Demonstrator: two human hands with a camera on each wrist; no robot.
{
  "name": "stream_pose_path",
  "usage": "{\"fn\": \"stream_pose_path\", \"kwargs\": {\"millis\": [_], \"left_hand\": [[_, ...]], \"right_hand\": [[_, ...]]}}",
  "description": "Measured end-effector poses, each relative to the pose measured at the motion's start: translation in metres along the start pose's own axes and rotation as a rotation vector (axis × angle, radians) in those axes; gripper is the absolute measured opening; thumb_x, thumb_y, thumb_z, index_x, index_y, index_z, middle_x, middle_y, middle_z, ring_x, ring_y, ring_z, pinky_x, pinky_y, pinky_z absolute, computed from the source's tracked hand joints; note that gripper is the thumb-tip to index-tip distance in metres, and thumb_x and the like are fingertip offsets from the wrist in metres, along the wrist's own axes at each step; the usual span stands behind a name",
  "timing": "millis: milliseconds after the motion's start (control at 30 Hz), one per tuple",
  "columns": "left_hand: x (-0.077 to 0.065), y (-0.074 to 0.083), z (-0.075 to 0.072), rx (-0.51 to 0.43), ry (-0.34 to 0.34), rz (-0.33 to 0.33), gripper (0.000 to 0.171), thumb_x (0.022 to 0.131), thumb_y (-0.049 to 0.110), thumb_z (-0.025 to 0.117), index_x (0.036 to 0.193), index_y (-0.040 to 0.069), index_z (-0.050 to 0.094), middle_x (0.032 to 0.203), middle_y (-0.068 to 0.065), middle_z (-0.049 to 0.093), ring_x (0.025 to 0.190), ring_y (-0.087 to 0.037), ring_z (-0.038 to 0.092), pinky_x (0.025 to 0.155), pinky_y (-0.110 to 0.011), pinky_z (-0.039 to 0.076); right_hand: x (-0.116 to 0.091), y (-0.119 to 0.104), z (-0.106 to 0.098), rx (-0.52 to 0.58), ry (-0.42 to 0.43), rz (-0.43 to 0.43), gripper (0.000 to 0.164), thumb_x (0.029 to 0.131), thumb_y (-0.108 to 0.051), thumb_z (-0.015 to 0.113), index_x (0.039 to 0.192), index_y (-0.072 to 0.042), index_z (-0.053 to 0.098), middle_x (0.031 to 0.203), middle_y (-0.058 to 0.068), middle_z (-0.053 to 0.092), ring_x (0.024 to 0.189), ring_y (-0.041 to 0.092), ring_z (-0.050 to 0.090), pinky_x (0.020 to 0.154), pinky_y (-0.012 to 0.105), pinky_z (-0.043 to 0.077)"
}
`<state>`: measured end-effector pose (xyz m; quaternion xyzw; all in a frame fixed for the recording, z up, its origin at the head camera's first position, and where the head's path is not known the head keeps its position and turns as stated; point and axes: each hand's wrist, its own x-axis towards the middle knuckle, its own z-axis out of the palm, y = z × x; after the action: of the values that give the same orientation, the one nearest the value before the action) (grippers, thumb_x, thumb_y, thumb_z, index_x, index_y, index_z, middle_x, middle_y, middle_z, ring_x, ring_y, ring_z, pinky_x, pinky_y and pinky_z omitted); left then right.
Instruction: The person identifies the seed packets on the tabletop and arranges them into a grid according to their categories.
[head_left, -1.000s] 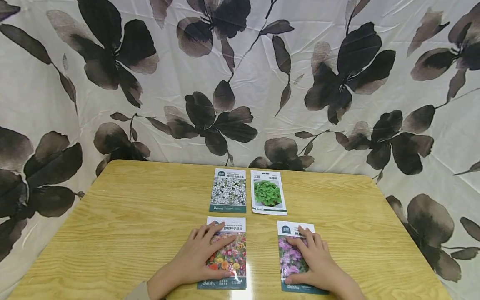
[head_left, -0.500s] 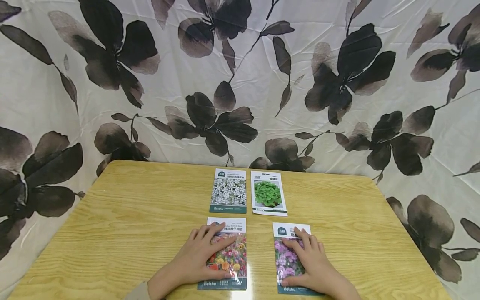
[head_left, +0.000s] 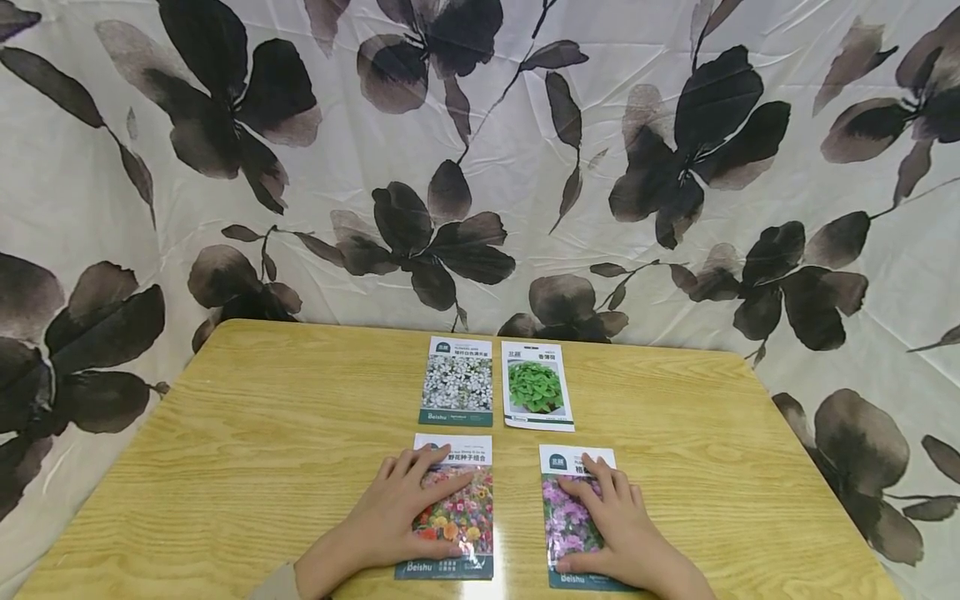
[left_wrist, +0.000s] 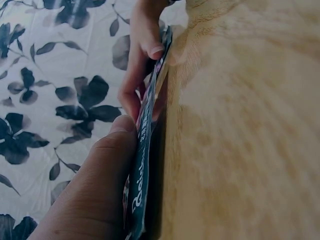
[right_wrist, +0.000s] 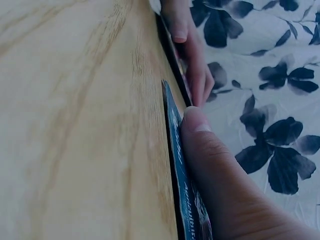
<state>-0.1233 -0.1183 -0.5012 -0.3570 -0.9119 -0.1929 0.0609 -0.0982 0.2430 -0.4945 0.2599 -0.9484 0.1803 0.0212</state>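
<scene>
Two seed packets lie near the front of the table, each with a hand on it. My left hand [head_left: 397, 512] rests spread on a packet of mixed wildflowers [head_left: 474, 496], fingers and thumb on its face. On a purple-flower seed packet [head_left: 562, 512] my right hand [head_left: 626, 525] presses with fingers apart, the thumb near its lower edge. A gap of bare wood separates the two packets. In the left wrist view the left thumb [left_wrist: 112, 150] touches the packet's green bottom strip [left_wrist: 141, 180]. The right wrist view has the right thumb [right_wrist: 207, 145] on the other packet's green strip [right_wrist: 182, 175].
Behind the hands lie a white-flower seed packet [head_left: 456, 383] and, to its right, a green-herb seed packet [head_left: 536, 387], side by side. The wooden table [head_left: 247, 442] ends at a curtain [head_left: 315, 158] printed with dark flowers.
The purple-flower seed packet has slid left under my right hand, towards the wildflower packet. My left hand and the other packets have stayed in place.
</scene>
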Motion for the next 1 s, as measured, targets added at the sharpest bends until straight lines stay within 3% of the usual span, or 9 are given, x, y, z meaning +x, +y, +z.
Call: {"fn": "stream_pose_path", "kwargs": {"millis": [300, 1000], "left_hand": [[0.000, 0.001, -0.001, -0.015, -0.038, -0.042, 0.087, 0.078, 0.086, 0.048, 0.153, 0.047, 0.032, 0.158, -0.003, 0.032, 0.137, -0.029, 0.033, 0.098, -0.054, 0.033], [0.000, 0.002, -0.001, -0.010, -0.022, -0.025, 0.087, 0.079, 0.085, 0.050, 0.153, 0.044, 0.034, 0.157, -0.004, 0.033, 0.136, -0.030, 0.034, 0.096, -0.054, 0.034]], "right_hand": [[0.003, -0.007, 0.002, -0.003, -0.008, 0.013, 0.099, 0.067, -0.086, 0.061, 0.149, -0.033, 0.044, 0.156, 0.016, 0.028, 0.135, 0.038, 0.030, 0.094, 0.056, 0.033], [0.012, -0.018, 0.006, -0.007, -0.016, 0.006, 0.099, 0.067, -0.088, 0.058, 0.148, -0.032, 0.045, 0.155, 0.018, 0.030, 0.135, 0.039, 0.032, 0.095, 0.059, 0.034]]}}
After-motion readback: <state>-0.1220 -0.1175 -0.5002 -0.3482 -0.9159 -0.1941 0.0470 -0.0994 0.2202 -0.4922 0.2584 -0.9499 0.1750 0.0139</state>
